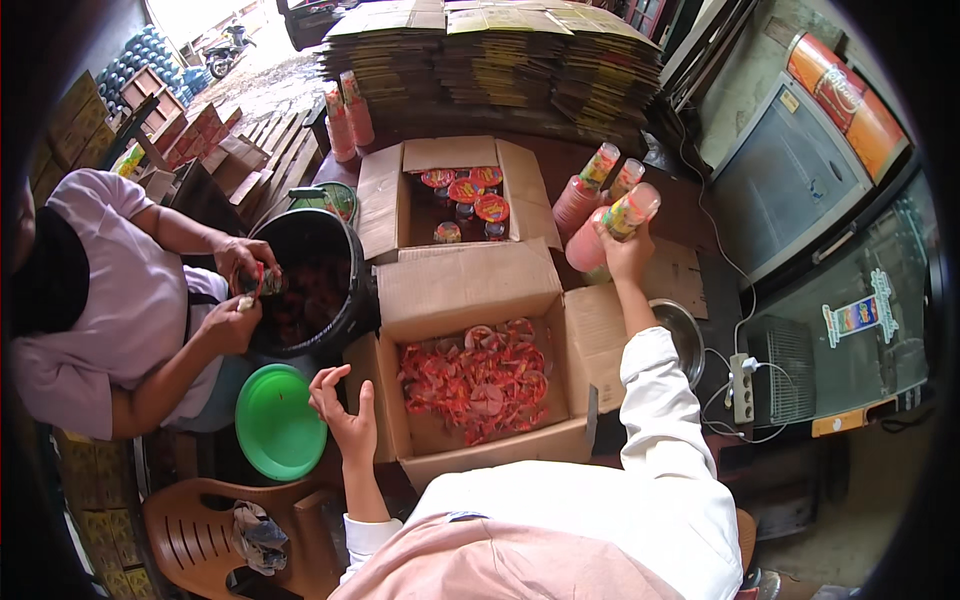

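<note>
My right hand [628, 252] is closed around the top of a stack of nested, printed plastic cups [600, 240], beyond the right side of the near box. Two more cup stacks stand right behind it. My left hand [348, 412] is held up, fingers apart and holding nothing, between a green basin [281, 422] and the left flap of an open cardboard box [470, 290]. Inside that box lies a heap of red printed pieces [480, 385], too jumbled to tell exactly. A second open box [380, 200] behind it contains several cups with red lids [466, 190].
On the left a co-worker's hands [240, 290] hold a cup over a black bucket [355, 265]. Two cup stacks [350, 120] stand at back left; flattened cartons [500, 60] are piled behind. A metal bowl [690, 345] and power strip [742, 385] lie right; a brown chair [190, 530] stands lower left.
</note>
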Tool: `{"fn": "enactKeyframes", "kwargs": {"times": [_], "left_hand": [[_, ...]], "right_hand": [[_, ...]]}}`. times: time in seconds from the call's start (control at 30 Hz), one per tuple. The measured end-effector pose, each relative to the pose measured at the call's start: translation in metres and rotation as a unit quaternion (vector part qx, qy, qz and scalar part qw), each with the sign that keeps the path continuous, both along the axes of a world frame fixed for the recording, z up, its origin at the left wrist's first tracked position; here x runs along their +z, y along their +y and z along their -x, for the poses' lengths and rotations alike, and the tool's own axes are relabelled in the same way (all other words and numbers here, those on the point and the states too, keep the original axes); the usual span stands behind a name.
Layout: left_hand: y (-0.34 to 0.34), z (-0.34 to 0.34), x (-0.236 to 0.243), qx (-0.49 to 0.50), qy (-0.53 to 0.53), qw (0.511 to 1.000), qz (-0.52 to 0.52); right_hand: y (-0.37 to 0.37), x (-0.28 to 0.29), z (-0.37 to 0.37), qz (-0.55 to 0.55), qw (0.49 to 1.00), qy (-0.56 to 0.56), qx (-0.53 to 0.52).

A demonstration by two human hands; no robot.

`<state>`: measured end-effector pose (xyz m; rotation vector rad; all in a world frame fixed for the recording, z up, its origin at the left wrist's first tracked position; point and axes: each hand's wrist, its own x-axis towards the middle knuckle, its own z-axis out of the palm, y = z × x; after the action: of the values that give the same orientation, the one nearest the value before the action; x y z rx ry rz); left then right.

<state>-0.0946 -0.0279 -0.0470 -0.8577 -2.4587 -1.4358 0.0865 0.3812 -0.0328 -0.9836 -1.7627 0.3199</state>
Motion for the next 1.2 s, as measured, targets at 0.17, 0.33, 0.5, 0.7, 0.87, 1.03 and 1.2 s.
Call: {"fn": "enactKeyframes", "kwargs": {"times": [0.17,0.33,0.5,0.7,0.87,1.03,1.2], "left_hand": [[0.031,0.011,0.004,-0.023,-0.011,0.999,-0.019],[0.047,0.014,-0.001,-0.030,-0.034,0.999,-0.028],[0.054,0.015,-0.009,-0.047,-0.056,0.997,-0.030],[0.054,0.018,-0.016,-0.053,-0.072,0.996,-0.030],[0.052,0.020,-0.023,-0.044,-0.065,0.997,-0.028],[0.063,0.020,-0.026,-0.066,-0.091,0.993,-0.042],[0.075,0.016,-0.024,-0.098,-0.128,0.985,-0.055]], "right_hand": [[0.028,-0.067,0.021,0.057,0.990,-0.108,-0.067],[0.013,-0.079,0.038,0.138,0.985,-0.075,-0.075],[0.016,-0.092,0.033,0.085,0.993,-0.044,-0.075],[0.007,-0.077,0.028,0.014,0.995,0.029,-0.092],[-0.033,-0.003,0.060,-0.279,0.956,-0.013,-0.088],[-0.005,-0.040,0.135,-0.046,0.976,-0.199,0.072],[0.031,-0.086,0.196,0.142,0.923,-0.355,0.051]]}}
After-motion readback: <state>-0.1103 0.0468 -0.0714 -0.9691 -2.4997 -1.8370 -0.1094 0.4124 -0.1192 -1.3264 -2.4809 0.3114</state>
